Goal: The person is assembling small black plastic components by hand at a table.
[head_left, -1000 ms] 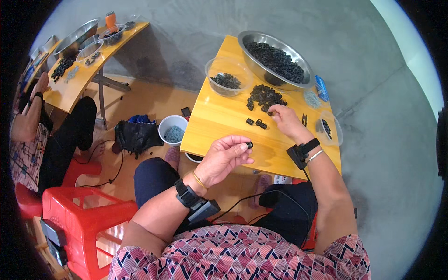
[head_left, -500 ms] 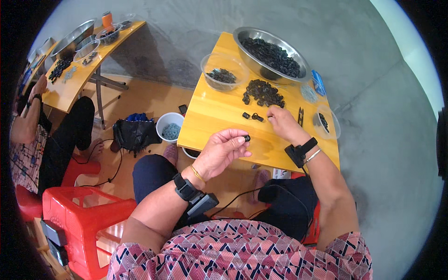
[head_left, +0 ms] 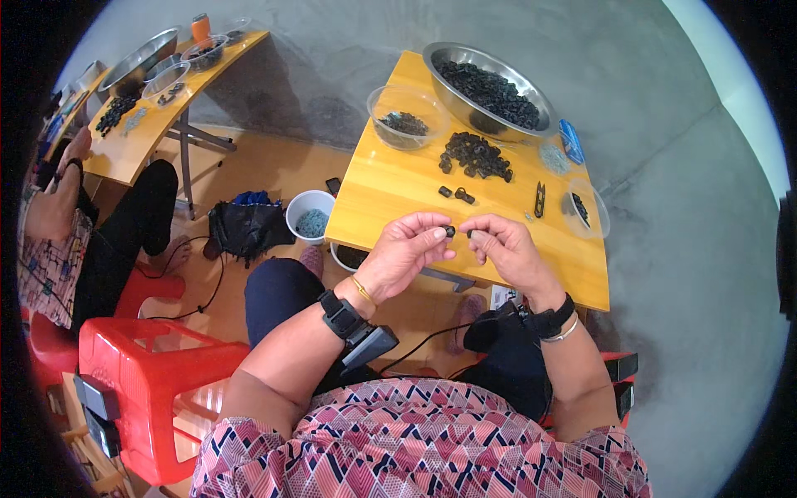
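My left hand pinches a small black part between thumb and fingertips, held above the near edge of the yellow table. My right hand sits just beside it, fingers curled close; it seems to grip another tiny dark piece, though I cannot tell for sure. Farther on the table lie two loose black parts, then a pile of black parts. Beyond that stand a clear bowl and a steel bowl full of dark parts.
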`<act>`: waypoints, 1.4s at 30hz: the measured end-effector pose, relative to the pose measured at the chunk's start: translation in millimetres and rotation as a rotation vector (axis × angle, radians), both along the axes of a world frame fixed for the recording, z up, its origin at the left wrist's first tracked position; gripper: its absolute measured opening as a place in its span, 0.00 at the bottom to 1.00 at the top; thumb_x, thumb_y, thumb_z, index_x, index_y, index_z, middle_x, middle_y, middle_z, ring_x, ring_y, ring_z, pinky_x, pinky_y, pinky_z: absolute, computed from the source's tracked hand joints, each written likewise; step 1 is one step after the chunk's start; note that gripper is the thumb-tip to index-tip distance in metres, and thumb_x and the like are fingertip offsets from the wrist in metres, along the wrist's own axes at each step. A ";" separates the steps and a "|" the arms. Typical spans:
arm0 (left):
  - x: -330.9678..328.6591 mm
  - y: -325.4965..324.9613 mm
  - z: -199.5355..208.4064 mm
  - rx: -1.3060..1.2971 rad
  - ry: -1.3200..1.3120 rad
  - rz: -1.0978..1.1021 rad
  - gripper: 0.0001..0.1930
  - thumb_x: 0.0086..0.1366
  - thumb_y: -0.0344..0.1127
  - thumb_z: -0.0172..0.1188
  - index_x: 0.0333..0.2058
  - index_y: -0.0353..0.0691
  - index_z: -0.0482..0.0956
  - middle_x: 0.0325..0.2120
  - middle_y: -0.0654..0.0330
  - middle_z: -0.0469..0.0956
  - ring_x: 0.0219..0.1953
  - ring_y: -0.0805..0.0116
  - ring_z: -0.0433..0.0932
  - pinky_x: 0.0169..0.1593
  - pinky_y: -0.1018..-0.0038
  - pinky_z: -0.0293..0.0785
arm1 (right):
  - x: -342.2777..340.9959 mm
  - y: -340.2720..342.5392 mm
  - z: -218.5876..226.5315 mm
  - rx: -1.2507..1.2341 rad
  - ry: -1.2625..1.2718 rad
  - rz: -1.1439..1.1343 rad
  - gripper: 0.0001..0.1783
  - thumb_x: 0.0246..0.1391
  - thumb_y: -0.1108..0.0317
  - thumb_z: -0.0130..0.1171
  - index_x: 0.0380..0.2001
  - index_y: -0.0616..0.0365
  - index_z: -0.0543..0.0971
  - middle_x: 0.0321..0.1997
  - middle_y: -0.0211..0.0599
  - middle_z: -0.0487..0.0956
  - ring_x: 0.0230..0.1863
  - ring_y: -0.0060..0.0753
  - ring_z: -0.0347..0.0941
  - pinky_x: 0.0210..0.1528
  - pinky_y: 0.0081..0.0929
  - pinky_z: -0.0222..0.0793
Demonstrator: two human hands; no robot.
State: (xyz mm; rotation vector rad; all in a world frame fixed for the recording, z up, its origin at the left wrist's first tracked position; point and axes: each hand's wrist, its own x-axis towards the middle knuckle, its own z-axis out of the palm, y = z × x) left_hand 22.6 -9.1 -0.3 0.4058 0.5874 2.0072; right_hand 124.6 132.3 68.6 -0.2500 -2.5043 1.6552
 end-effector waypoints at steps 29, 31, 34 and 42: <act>4.9 2.8 -0.9 0.006 0.141 0.075 0.06 0.57 0.25 0.51 0.34 0.33 0.72 0.28 0.61 0.73 0.30 0.73 0.75 0.39 0.76 0.73 | -0.1 -18.9 -27.6 -0.816 0.065 -0.146 0.04 0.49 0.73 0.51 0.28 0.58 0.67 0.22 0.37 0.74 0.16 0.21 0.67 0.19 0.18 0.67; 5.4 3.3 -2.7 0.007 0.125 0.077 0.06 0.57 0.25 0.51 0.34 0.33 0.72 0.28 0.61 0.73 0.30 0.73 0.75 0.38 0.76 0.73 | -0.3 -19.9 -26.5 -0.816 0.072 -0.157 0.04 0.50 0.73 0.51 0.28 0.58 0.67 0.21 0.37 0.74 0.16 0.21 0.67 0.19 0.18 0.68; 4.4 4.1 -6.4 0.010 0.122 0.073 0.07 0.57 0.25 0.51 0.35 0.33 0.72 0.29 0.60 0.74 0.31 0.71 0.75 0.38 0.75 0.73 | 0.5 -20.0 -23.2 -0.802 0.069 -0.149 0.04 0.50 0.73 0.51 0.28 0.58 0.67 0.21 0.36 0.74 0.16 0.20 0.67 0.19 0.18 0.67; 4.9 2.8 -3.7 -0.008 0.137 0.050 0.07 0.57 0.26 0.52 0.35 0.33 0.72 0.28 0.60 0.74 0.29 0.73 0.75 0.37 0.78 0.74 | 4.0 -24.9 -24.4 -0.706 0.091 -0.171 0.05 0.49 0.73 0.52 0.27 0.59 0.67 0.20 0.35 0.73 0.16 0.20 0.66 0.18 0.17 0.67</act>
